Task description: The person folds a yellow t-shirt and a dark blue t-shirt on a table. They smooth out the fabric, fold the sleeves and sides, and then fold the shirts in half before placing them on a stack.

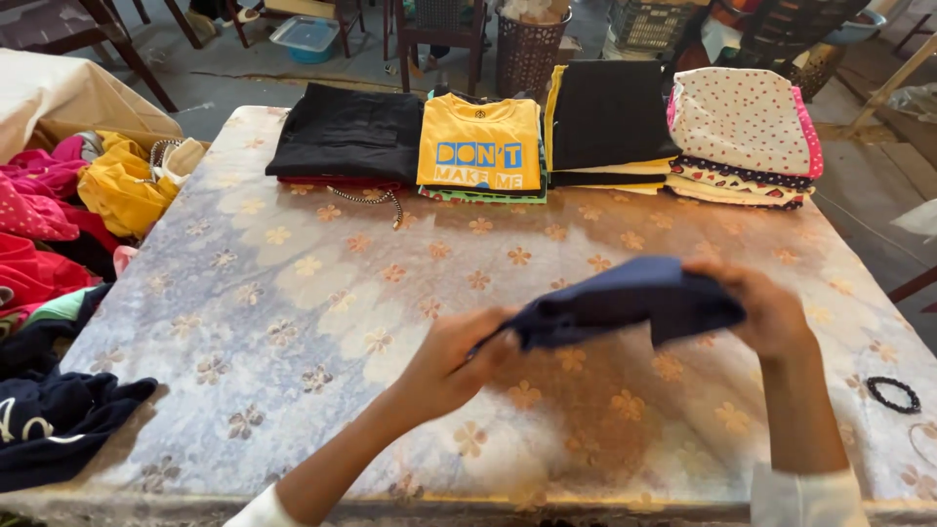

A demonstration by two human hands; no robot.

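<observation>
Both hands, left hand (451, 363) and right hand (766, 310), are closed on a navy garment (625, 301) held just above the flowered desk (293, 293). Advisable: align edges, pull taut, match the folded stacks (547, 137) behind.

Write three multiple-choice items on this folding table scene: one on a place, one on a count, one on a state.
1. Where does the black bead bracelet lie?
A. on the table, right of the right hand
B. on the yellow shirt
C. on the floor

2. How many folded stacks line the far edge?
A. two
B. four
C. six

3. How is the dark blue garment?
A. spread flat
B. held up by both hands
C. stacked

Key: 1 A, it rests near the table's right edge. 2 B, black stack, yellow, black-and-yellow stack, dotted stack. 3 B, the left hand and right hand grip it off the cloth.
</observation>
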